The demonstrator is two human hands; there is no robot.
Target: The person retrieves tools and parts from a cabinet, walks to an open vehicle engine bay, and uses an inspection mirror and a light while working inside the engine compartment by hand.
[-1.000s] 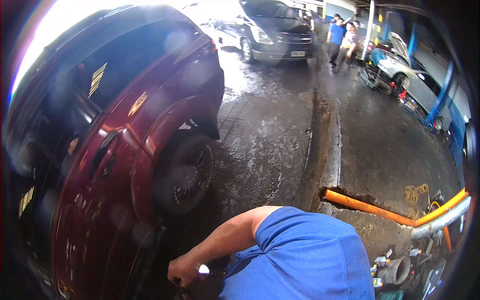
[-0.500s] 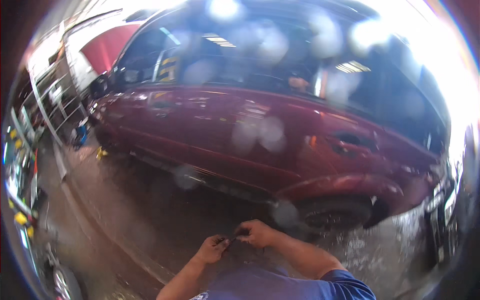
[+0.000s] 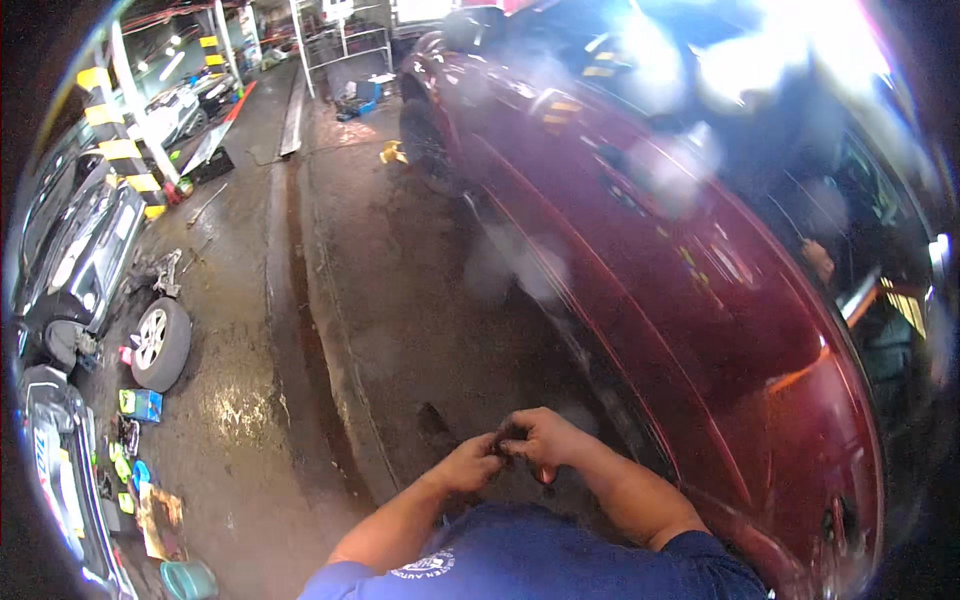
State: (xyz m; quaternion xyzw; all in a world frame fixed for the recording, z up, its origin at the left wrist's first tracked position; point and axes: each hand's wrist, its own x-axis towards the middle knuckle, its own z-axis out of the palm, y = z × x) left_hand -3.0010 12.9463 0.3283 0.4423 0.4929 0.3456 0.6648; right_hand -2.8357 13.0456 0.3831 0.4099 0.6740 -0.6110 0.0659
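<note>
Both hands (image 3: 505,455) on, apparently, small dark object (image 3: 503,443).

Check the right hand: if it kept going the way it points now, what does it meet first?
The right hand points toward the person's left, and the left hand is right there, fingertips meeting over a small dark object pinched between them. So it meets that object and the left hand first; the wet concrete floor lies beyond.
</note>
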